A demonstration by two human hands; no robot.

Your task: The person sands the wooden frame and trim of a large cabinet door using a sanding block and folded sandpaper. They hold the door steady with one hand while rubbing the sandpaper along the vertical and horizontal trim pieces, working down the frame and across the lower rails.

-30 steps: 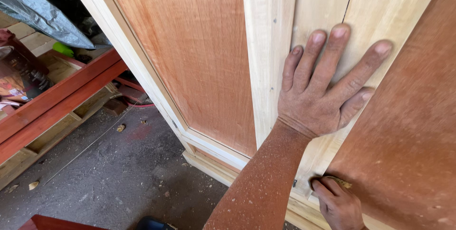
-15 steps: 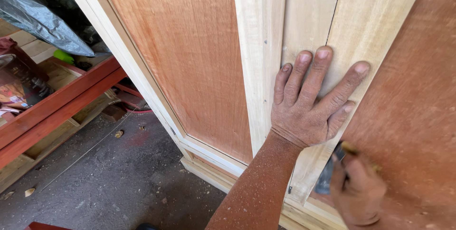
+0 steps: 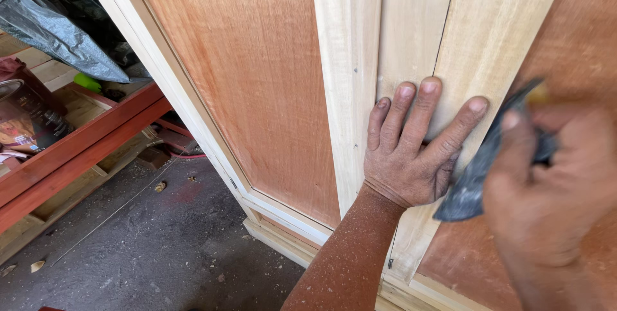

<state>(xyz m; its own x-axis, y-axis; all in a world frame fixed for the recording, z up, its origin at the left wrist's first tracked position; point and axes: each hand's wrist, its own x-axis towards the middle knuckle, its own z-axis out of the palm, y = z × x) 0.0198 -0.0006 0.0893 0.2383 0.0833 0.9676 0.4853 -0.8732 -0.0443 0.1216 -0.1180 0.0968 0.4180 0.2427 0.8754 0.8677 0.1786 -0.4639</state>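
So your left hand (image 3: 411,157) is pressed flat on the pale wood stile (image 3: 443,60) of the door, fingers spread wide and pointing up, palm against the wood and holding nothing. Your forearm, dusted with fine sawdust, runs down from it toward the bottom edge of the view. Just to the right of that hand, your right hand (image 3: 553,202) is up close to the camera and blurry, closed around a dark grey piece of sandpaper (image 3: 482,169); the sheet pokes out below and to the left of your fingers, its lower corner right beside the left hand's little-finger side. Can't tell whether the sandpaper is actually touching the wood or sitting just off it, too much blur. To the left of your left hand there's another pale upright strip (image 3: 347,60), then a big reddish-brown plywood panel (image 3: 250,73) set in a light wooden frame. Further left and lower, well away from both hands, you've got grey concrete floor (image 3: 128,253) with bits of debris, a red-painted wooden rack (image 3: 77,157), and a grey plastic sheet (image 3: 51,28) bunched above it.
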